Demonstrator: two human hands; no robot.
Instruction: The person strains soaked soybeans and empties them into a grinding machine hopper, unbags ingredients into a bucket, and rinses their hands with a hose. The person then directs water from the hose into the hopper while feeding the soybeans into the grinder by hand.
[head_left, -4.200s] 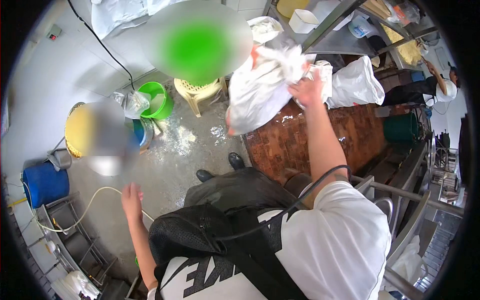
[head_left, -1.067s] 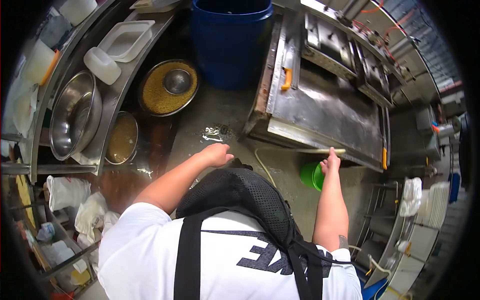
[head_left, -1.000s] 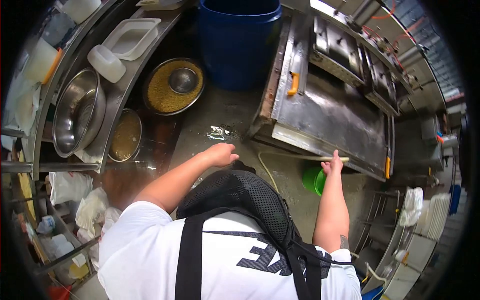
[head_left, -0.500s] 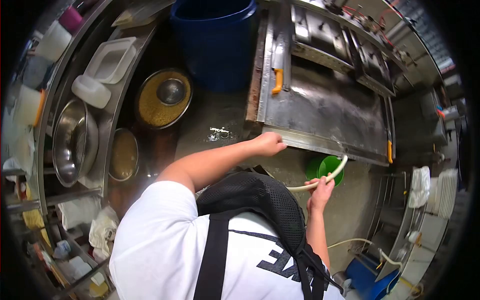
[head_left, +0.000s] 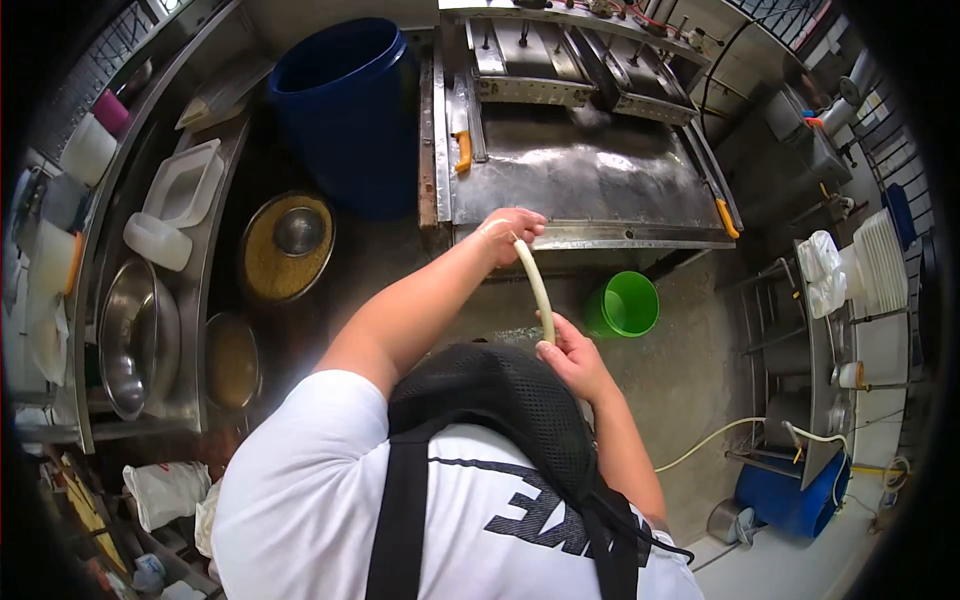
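Note:
My left hand (head_left: 512, 232) is held palm side partly hidden in front of the metal worktop's edge, its fingers apart and holding nothing. Right at its wrist is the free end of a cream hose (head_left: 536, 285), and a thin streak that looks like water crosses the skin there. Lower and to the right, my right hand (head_left: 572, 362) is closed around the hose, which curves up from it toward my left hand. A green bucket (head_left: 630, 304) stands on the floor to the right of both hands.
A steel worktop (head_left: 590, 180) with orange-handled tools lies ahead. At the left are a tall blue barrel (head_left: 345, 130), a pan of yellow grains (head_left: 275, 262) and a shelf with a steel bowl (head_left: 138, 340). A rack (head_left: 790, 330) and blue drum (head_left: 795, 495) stand right.
The view has turned to the right. My right hand has taken hold of the hose and brought its end over to my left hand. The fingers of my left hand, curled before, have opened.

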